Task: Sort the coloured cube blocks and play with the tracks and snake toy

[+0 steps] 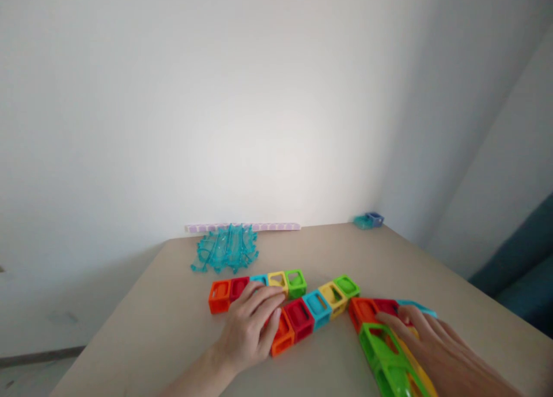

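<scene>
Two rows of joined hollow cubes lie on the table. The back row (pixel 220 296) runs orange, red, blue, yellow, green; the nearer row (pixel 299 319) has the same colours and slants up to the right. My left hand (pixel 250 325) rests over both rows, its fingers bent on the back row and its thumb at the nearer row's orange cube. At the right, more blocks, with orange, red and blue pieces (pixel 365 312) behind a green piece (pixel 389 359) and a yellow one, lie under my right hand (pixel 432 342), whose fingers reach over them.
Translucent teal track-like pieces (pixel 227 248) lie at the back left of the table (pixel 173 305), before a pale purple strip (pixel 276 227) along the wall. A dark blue cube (pixel 375 219) and a teal piece (pixel 363 222) sit at the back right corner. Dark teal fabric (pixel 518 264) hangs at the right.
</scene>
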Available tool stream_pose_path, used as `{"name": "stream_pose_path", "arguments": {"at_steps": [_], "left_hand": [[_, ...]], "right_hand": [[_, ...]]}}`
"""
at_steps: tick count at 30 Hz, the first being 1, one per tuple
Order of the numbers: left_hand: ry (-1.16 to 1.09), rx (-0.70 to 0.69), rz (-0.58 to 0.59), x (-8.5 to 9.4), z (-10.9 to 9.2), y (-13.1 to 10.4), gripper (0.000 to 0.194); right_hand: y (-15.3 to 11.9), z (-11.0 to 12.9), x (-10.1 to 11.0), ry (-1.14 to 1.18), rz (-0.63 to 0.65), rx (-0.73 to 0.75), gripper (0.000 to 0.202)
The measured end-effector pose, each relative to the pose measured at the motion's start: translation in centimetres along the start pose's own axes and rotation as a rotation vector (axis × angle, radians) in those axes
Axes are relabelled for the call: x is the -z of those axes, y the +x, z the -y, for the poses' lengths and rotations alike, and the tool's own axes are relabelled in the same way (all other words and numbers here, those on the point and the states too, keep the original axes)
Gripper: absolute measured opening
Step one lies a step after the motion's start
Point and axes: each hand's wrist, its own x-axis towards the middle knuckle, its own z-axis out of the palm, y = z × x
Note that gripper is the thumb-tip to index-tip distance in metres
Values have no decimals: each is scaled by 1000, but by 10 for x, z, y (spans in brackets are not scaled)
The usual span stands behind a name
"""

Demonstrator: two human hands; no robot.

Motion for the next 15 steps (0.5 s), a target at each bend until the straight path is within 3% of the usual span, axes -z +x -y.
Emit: {"name": "stream_pose_path", "arguments": {"at_steps": [4, 9, 12, 15], "left_hand": [[237, 149, 95, 15, 7, -1, 41], [274, 162, 264, 27, 23, -5, 36], [255, 162, 262, 29, 32, -7, 34], [221, 167, 239, 33, 37, -7, 31]], "right_hand": [[27, -9, 20, -15, 152, -20, 89], [34, -35, 23, -63, 188, 31, 94], [28, -35, 22, -169, 83, 64, 87], [33, 4, 22, -201, -100, 59, 67]]}}
